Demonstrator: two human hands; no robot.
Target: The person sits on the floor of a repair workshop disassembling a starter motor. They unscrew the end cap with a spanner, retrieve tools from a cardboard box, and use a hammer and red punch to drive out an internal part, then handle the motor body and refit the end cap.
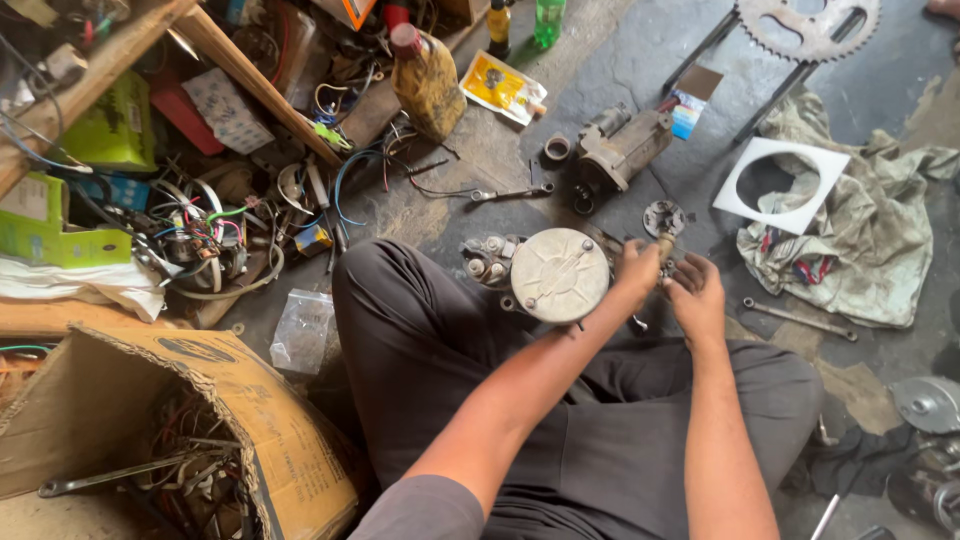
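Both hands (668, 283) grip a small metal part (665, 243) beside a round cover (559, 274)

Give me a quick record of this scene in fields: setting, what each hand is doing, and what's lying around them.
Setting: person seated cross-legged on a concrete workshop floor
Left hand: gripping a small metal part from the left
Right hand: closed on the same part from the right
At the knee: round grey motor cover
Ahead: starter motor, spanner, oil bottle
Right: crumpled cloth, spanner on floor, sprocket
Left: torn cardboard box, wire tangle
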